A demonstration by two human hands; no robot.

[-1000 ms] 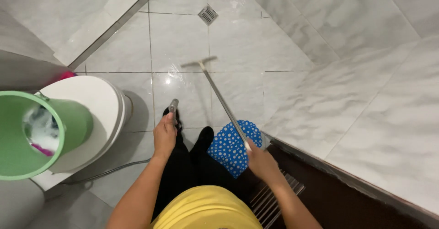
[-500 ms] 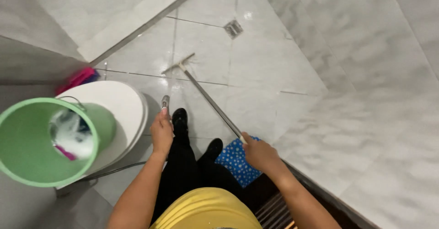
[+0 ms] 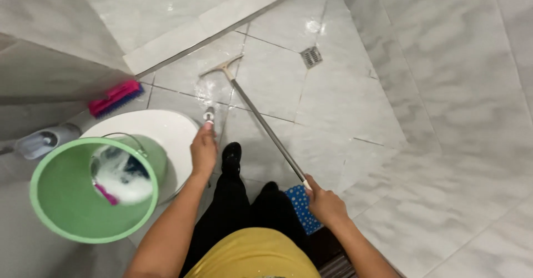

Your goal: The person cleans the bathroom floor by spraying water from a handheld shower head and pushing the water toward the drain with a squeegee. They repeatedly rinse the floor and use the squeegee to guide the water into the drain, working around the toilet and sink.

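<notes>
Right hand (image 3: 325,203) gripped the squeegee (image 3: 261,119), left hand (image 3: 204,151) clasped a spray nozzle (image 3: 209,114); rinsing floor tiles (image 3: 272,78), a pull toward the drain (image 3: 311,57) seemed due

No packages, labels, signs or screens in view.
Only plain marbled grey tile on floor and walls; nothing printed, boxed, wrapped, posted or lit anywhere here.

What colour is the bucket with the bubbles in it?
The bucket is light green, with white foam inside. It shows best in the head view, at the lower left.
</notes>
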